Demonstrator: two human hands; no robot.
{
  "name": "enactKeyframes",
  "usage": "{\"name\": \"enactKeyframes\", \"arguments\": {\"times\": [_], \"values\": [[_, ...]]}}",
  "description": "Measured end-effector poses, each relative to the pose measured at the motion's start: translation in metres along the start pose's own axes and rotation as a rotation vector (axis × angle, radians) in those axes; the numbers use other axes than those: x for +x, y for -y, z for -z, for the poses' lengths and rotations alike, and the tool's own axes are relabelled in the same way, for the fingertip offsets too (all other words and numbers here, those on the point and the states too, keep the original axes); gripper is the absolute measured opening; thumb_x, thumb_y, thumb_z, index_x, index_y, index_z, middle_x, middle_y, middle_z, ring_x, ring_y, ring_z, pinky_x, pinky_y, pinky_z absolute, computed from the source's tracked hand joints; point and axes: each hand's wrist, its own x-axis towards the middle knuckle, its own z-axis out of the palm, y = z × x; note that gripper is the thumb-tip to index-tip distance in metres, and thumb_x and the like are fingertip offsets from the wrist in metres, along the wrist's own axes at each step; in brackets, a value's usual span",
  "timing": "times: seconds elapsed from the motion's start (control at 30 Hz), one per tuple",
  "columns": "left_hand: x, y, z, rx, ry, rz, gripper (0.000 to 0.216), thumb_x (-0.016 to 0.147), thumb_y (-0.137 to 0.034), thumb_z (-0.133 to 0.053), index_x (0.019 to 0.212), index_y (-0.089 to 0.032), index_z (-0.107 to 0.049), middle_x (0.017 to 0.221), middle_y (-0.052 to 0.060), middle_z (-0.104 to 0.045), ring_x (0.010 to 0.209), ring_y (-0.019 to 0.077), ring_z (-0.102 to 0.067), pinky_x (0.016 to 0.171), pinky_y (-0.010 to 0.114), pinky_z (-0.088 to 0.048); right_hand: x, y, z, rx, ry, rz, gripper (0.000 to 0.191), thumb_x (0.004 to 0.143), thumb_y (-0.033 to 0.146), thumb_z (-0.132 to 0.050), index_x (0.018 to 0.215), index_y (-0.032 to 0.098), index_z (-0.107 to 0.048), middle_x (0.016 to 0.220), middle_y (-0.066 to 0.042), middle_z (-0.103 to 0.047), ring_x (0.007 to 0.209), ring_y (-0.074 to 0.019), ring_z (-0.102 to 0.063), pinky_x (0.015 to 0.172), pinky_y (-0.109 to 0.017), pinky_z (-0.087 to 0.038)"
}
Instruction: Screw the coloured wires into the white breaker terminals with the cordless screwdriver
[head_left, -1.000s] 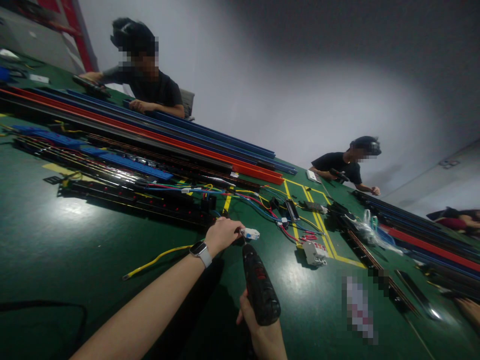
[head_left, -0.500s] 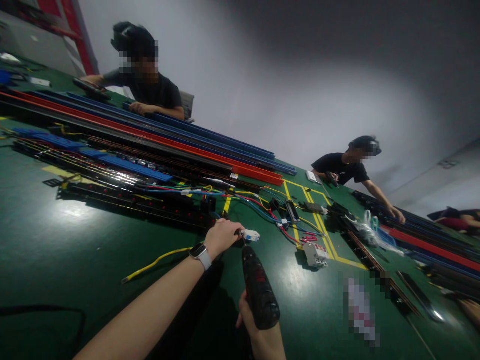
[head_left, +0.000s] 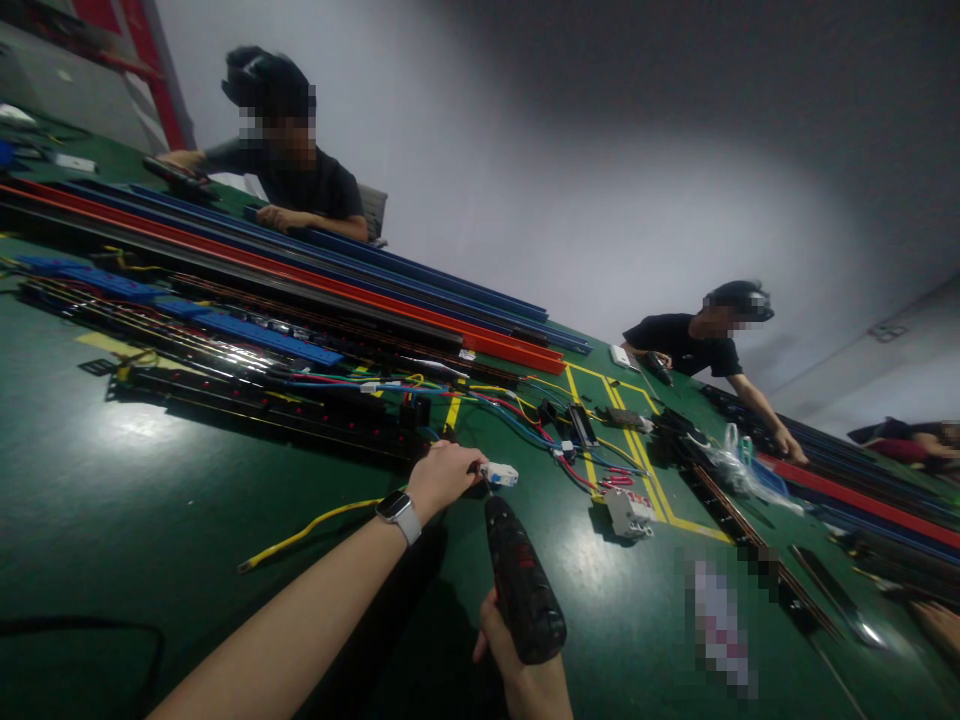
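Observation:
My left hand (head_left: 444, 478), with a watch at the wrist, is closed on a small white electrical block (head_left: 501, 474) with a blue mark. My right hand (head_left: 510, 640) grips a black cordless drill (head_left: 523, 580) from below. The drill's bit points away from me and meets the near side of the block; the exact contact point is too small to make out. A yellow wire (head_left: 315, 525) runs out from behind my left wrist along the green table (head_left: 225, 500). Just beyond my left hand ends a black rail with red dots (head_left: 300, 408).
Red, blue and green wires (head_left: 525, 430) lie ahead, near a grey circuit breaker (head_left: 630, 512). Long orange rails (head_left: 510, 345) and blue rails (head_left: 480, 290) cross the table behind. One co-worker (head_left: 307, 180) sits at far left, another (head_left: 697, 335) reaches across at right.
My hands, the white block and the drill stay nearly in place. At right, the co-worker's head and reaching arm have shifted slightly, and a drill shows more clearly in their other hand.

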Motion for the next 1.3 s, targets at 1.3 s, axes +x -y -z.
{"name": "enactKeyframes", "arguments": {"times": [1.3], "values": [[0.001,0.0,0.002,0.001,0.021,0.007,0.026,0.09,-0.04,-0.063,0.112,-0.04,-0.075,0.104,0.001,-0.077,0.104,0.0212,-0.066,0.096,0.03,-0.045,0.007,-0.027,0.004,-0.02,0.107,0.027,0.057,0.078,0.073,-0.071,0.089,0.017,-0.069,0.058,0.001,-0.063,0.059,-0.0176,-0.059,0.065,-0.03,-0.047]]}}
